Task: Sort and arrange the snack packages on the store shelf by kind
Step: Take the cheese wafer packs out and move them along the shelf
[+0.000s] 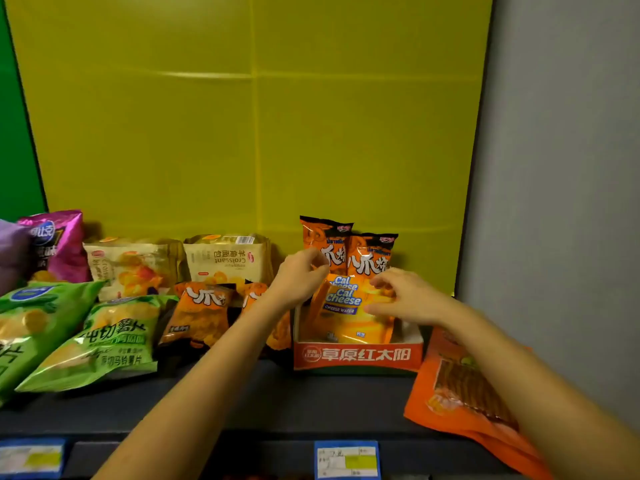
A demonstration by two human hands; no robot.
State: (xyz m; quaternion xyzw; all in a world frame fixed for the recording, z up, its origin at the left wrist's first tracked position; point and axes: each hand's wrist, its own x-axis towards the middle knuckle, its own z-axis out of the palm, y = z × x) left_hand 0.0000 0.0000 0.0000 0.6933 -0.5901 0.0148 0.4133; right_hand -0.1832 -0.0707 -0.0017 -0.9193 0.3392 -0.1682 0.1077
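Note:
Several yellow Cal Cheese wafer packs [346, 317] stand in a red-orange cardboard box [358, 355] on the dark shelf [277, 400]. My left hand [299, 277] curls at the packs' upper left corner, and my right hand [398, 297] pinches the front pack's right side. Two orange octopus-snack bags [372, 252] stand upright just behind the box. Two more of the same kind [204, 310] lie flat to the box's left, one partly hidden by my left forearm.
Two cream croissant bags [228, 258] stand at the back centre. Green potato-chip bags [104, 341] lie at the front left, a pink bag [59, 244] behind them. An orange pouch [460, 386] leans by the grey wall. Price tags [346, 460] line the shelf edge.

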